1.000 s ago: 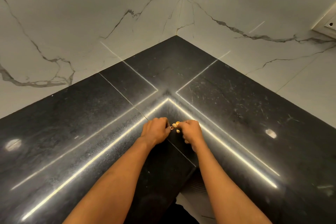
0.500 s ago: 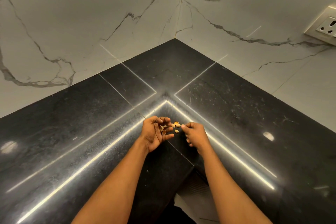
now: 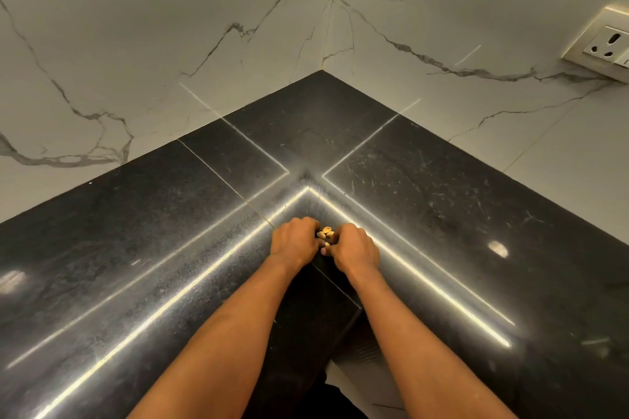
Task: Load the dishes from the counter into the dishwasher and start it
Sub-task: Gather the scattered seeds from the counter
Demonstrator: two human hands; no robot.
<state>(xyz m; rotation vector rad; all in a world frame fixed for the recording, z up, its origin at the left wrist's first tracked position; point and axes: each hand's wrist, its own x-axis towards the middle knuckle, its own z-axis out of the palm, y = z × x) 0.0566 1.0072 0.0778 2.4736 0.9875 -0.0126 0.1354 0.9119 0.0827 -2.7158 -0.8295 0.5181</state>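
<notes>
No dishes and no dishwasher are in view. Both my hands meet at the inner corner of a black stone counter (image 3: 425, 187). My left hand (image 3: 294, 241) and my right hand (image 3: 355, 248) lie knuckles up, fingers curled toward each other. Several small tan nut shells (image 3: 326, 232) sit pinched between the fingertips of both hands. The fingertips themselves are mostly hidden under the knuckles.
White veined marble walls (image 3: 170, 44) meet behind the L-shaped counter. A wall socket (image 3: 606, 44) sits at the upper right. The counter's front edges meet in a notch below my forearms, with pale floor (image 3: 360, 381) showing beneath.
Half a second ago my left palm faced up with shells in it and my right hand was apart from it. Both hands have turned knuckles up and closed together over the shells.
</notes>
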